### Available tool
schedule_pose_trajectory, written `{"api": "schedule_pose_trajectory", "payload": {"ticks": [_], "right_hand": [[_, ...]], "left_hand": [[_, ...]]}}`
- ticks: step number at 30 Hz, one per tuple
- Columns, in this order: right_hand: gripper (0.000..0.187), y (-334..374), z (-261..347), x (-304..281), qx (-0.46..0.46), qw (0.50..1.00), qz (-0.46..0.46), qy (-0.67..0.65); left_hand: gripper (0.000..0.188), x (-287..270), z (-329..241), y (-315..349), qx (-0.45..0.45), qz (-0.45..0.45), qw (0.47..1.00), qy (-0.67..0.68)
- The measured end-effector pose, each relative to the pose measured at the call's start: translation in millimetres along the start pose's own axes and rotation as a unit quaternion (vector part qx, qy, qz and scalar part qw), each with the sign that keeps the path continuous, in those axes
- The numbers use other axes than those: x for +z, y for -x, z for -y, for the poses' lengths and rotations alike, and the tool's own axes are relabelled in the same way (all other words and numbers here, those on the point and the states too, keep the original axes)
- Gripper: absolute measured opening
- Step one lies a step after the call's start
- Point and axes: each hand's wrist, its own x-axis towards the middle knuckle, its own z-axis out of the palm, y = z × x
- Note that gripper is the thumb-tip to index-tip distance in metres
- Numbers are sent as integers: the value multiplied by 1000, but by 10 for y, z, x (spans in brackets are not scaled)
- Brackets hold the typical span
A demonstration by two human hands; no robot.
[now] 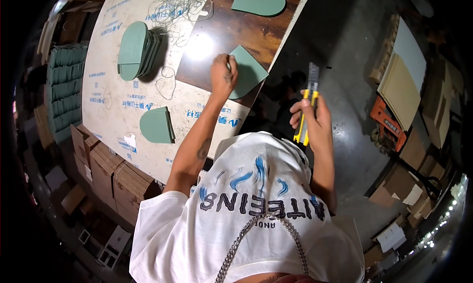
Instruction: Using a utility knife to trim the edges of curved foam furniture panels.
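Closing around one knife (312, 93), the right hand (319, 118) is held beside the table (111, 108), while the left hand (224, 78), fingers curled, touches one green panel (250, 73) on a dark board (217, 29); whether it grips cannot be told. One further panel (258, 0) and two stacks (133, 49) (155, 125), not clearly countable, lie on the pale surface. Cartons (106, 167) stand near the grey floor (350, 157).

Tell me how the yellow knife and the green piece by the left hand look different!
The knife is long and narrow; the green piece is broad and flat. The knife is yellow and grey, the green piece plain green. The knife is held in the right hand, while the green piece lies on the brown board by the left hand.
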Motion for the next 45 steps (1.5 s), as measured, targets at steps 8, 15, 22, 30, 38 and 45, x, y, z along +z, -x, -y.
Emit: {"api": "schedule_pose_trajectory", "payload": {"ticks": [8, 15, 22, 30, 38, 45], "right_hand": [[27, -617, -947, -45, 115, 971, 32, 206], [32, -722, -1013, 85, 184, 915, 60, 355], [31, -751, -968, 208, 118, 862, 114, 479], [32, -763, -859, 191, 194, 837, 141, 492], [31, -739, -911, 160, 185, 833, 152, 499], [32, -740, -1142, 138, 173, 840, 139, 495]], "left_hand": [[63, 624, 617, -15, 170, -70, 950, -251], [62, 634, 518, 99, 211, -22, 940, -266], [59, 607, 503, 91, 216, -27, 936, -277], [57, 586, 460, 101, 207, -25, 946, -249], [57, 612, 503, 96, 208, -26, 943, -259], [60, 618, 503, 82, 196, -6, 940, -281]]}}
